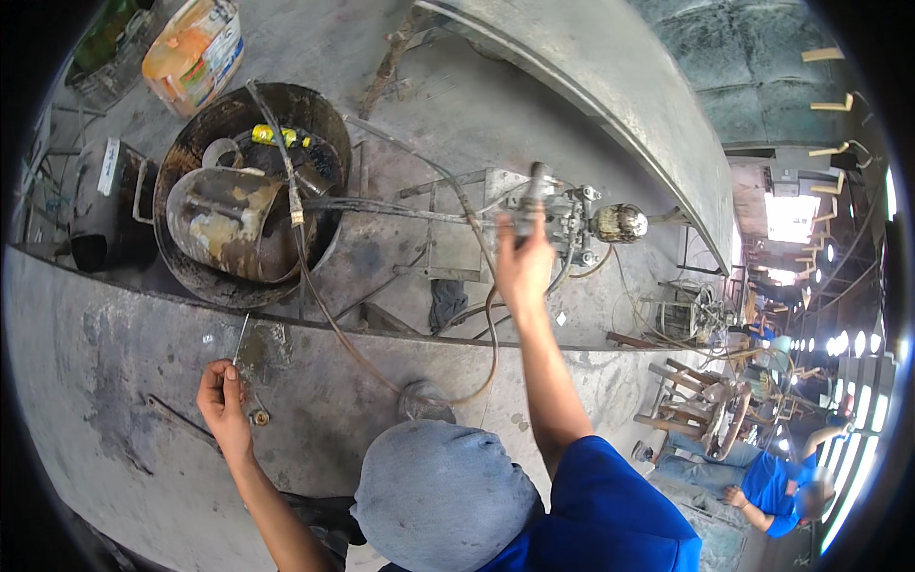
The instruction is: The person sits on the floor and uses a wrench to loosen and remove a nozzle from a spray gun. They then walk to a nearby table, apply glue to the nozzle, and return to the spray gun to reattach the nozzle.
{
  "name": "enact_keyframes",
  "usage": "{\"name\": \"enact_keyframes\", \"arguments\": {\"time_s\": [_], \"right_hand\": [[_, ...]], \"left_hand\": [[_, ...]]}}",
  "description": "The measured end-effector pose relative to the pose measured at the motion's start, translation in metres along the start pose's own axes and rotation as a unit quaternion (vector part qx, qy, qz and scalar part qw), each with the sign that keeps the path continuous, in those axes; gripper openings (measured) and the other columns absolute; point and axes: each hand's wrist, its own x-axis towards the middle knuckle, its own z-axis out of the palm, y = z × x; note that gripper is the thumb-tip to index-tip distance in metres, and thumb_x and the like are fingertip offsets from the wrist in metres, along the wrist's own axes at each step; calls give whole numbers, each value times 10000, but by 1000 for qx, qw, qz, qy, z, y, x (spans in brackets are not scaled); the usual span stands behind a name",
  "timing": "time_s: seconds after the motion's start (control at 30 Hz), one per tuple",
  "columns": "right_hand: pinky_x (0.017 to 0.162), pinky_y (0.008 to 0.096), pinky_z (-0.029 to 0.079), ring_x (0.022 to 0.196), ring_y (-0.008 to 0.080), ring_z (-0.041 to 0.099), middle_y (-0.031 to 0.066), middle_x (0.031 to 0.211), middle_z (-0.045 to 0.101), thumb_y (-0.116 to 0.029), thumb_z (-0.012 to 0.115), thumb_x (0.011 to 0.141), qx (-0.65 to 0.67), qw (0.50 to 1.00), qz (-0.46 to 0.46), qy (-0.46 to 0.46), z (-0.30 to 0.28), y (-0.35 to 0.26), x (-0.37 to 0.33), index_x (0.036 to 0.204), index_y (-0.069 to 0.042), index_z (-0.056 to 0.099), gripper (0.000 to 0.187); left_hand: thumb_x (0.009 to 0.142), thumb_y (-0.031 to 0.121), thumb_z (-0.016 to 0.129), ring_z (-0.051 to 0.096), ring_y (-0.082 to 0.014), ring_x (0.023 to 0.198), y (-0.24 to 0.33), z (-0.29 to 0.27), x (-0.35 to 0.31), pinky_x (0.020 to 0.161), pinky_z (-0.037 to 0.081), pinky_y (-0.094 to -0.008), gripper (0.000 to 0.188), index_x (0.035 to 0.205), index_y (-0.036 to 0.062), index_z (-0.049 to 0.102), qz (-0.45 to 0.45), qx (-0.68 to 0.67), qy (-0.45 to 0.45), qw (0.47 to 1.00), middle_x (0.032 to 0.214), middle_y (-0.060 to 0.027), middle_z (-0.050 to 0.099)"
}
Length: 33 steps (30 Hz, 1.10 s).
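Observation:
My left hand is closed over the grey metal work surface, thumb and finger pinching a thin metal rod that points up toward the basin. Close by it lie a small brass-coloured ring-shaped fitting and a long dark tool like a wrench. My right hand reaches out over a metal machine with pipe fittings and hoses. A dark cylinder-shaped part stands at its fingertips; blur hides whether the fingers grip it.
Beyond the surface's edge stands a dark round basin holding a stained metal drum and a yellow bottle. Hoses loop across to a round metal piece. A large curved panel arches at upper right. Another person stands at right.

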Motion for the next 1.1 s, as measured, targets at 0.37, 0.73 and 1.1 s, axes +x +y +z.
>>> {"name": "enact_keyframes", "arguments": {"time_s": [0.37, 0.73, 1.1], "right_hand": [[569, 311, 476, 606, 121, 628, 55, 654, 666, -320, 635, 1022, 132, 980, 16, 149, -105, 61, 70, 813, -2, 632, 380], [703, 460, 569, 839, 396, 692, 205, 936, 651, -53, 787, 752, -15, 869, -293, -400, 64, -57, -131, 1363, -34, 378, 736], [772, 366, 554, 1017, 272, 609, 109, 1038, 592, -383, 783, 811, -100, 748, -516, -404, 182, -74, -205, 1421, -132, 473, 729]], "left_hand": [[1021, 141, 623, 390, -33, 626, 4, 19, 2, 541, 292, -215, 131, 1014, 11, 611, -20, -23, -14, 999, 752, 44, 486], [1062, 204, 556, 514, -131, 617, 43, -1, 12, 561, 382, -265, 190, 1149, 35, 570, 41, -235, 49, 970, 738, -54, 601], [1046, 182, 587, 520, -123, 674, 55, -36, 6, 604, 397, -274, 168, 1096, 22, 596, 58, -185, 80, 978, 776, -50, 610]]}}
